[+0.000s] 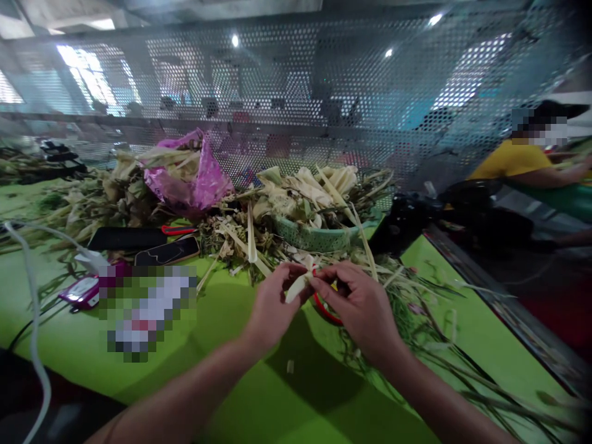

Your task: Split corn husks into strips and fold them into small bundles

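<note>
Both hands meet over the green tabletop (222, 308) around a small folded piece of pale corn husk (297, 287). My left hand (277, 296) is closed with the husk between thumb and fingers. From the other side my right hand (358, 299) pinches the gathered end of it, fingertips pressed together. Behind and below the right hand shows a red loop (327, 310), possibly a scissors handle, mostly hidden. A tiny pale scrap (290, 367) lies on the table under the hands.
A green basket (314, 239) heaped with dry husks stands ahead. Left of it are a pink plastic bag (189, 179), a phone (167, 251) and a purple device (87, 290). Stems (444, 351) lie right. Behind is a perforated metal screen (277, 80); a person in yellow (518, 161) sits far right.
</note>
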Motion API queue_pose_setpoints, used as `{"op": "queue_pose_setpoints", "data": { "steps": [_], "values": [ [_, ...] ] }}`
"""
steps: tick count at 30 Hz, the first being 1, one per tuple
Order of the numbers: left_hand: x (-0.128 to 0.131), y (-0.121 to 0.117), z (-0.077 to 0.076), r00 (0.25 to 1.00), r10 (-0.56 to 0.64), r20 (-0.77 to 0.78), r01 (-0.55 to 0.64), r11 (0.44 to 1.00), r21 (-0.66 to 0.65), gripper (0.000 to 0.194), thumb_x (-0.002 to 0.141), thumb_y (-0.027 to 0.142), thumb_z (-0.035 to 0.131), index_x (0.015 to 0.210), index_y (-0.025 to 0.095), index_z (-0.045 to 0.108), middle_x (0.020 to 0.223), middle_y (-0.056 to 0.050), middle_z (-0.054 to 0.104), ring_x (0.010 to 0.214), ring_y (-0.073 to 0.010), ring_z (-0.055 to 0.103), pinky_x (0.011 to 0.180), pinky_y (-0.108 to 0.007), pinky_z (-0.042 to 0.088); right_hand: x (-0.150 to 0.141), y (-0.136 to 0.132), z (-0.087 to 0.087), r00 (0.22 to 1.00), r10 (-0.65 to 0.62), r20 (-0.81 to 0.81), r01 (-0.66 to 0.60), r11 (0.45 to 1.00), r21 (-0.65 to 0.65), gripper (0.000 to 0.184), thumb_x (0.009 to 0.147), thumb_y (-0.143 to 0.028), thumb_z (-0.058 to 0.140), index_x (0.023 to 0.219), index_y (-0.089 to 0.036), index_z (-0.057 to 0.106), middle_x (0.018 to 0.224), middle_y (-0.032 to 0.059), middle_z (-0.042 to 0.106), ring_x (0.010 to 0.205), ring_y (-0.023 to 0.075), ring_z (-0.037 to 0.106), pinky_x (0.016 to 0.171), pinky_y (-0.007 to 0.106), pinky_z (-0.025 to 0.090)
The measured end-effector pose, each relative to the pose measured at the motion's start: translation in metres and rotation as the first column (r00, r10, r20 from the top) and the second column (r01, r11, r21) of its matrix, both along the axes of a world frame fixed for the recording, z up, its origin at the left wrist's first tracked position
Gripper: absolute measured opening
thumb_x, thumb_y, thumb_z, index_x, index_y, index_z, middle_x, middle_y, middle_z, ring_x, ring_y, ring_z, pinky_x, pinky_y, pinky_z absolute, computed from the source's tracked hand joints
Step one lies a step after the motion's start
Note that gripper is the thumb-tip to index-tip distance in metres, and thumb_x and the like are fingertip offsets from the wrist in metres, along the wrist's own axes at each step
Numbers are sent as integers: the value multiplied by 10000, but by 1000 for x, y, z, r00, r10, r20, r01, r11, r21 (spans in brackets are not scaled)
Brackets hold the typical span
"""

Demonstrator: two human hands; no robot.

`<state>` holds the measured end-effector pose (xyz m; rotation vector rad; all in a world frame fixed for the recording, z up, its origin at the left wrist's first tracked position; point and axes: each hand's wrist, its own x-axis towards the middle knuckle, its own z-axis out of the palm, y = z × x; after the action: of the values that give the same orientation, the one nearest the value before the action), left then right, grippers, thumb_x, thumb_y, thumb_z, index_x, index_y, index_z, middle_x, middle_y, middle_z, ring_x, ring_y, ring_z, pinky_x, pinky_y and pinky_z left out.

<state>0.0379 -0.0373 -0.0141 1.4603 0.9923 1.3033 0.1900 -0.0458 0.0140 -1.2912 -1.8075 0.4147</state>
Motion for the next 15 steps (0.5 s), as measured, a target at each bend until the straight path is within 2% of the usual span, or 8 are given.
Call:
{"op": "queue_pose_setpoints", "data": {
  "steps": [5,8,12,14,15],
  "values": [
    [1,-3,-3,997,-81,13,80,997,13,223,802,159,586,1024,169,602,994,-70,655,907,-161,619,862,-314,476,1,4,-1,999,-24,-39,21,997,-81,145,841,-316,590,808,-190,654,790,30,631,725,169,570,653,275,420],
    [2,-3,-5,995,-101,21,101,995,0,224,819,155,553,1037,176,600,1002,-67,656,923,-167,608,870,-325,467,0,6,-1,987,-25,-156,-12,972,-235,156,826,-322,589,793,-178,641,741,22,631,683,161,557,642,281,419],
    [4,-2,-4,986,-134,100,141,988,-63,179,813,165,560,983,167,616,976,-73,667,899,-172,601,867,-332,459,0,9,-2,892,-18,-452,-207,872,-444,200,810,-370,601,801,-172,620,726,21,640,613,137,550,594,270,434],
    [5,-1,-3,970,-166,180,188,976,-114,170,799,188,592,964,163,624,969,-74,670,906,-173,598,886,-332,449,0,10,-4,841,1,-541,-299,835,-462,225,813,-397,599,793,-173,614,738,26,651,610,133,561,590,266,446],
    [5,-1,-2,960,-172,220,206,968,-141,177,784,202,620,955,160,629,964,-72,669,908,-172,596,895,-329,442,1,11,-4,833,16,-553,-316,835,-452,232,820,-403,593,785,-174,609,741,28,653,620,134,570,596,265,451]
  ]
}}
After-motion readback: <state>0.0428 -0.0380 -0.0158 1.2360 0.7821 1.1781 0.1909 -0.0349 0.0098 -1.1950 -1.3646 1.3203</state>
